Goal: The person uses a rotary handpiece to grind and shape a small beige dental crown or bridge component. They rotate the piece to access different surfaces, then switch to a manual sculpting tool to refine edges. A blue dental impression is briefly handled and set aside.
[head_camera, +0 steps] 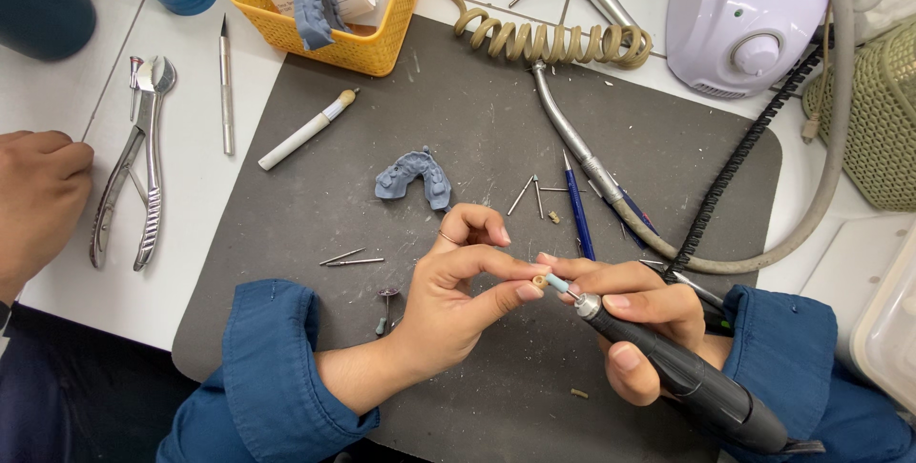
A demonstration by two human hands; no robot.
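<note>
Below blue dental cast (pixel 413 179), our left hand (pixel 458 291) pinches tan bur (pixel 541 282); right hand (pixel 639 325) grips handpiece (pixel 687 377); loose seating risks bur slipping.

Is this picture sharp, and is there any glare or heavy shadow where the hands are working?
Head view: even, soft light and sharp focus on the left hand, right hand and black handpiece; only faint shadows on the grey mat; mild shine on the steel pliers; slight wide-angle bending near the edges.
</note>
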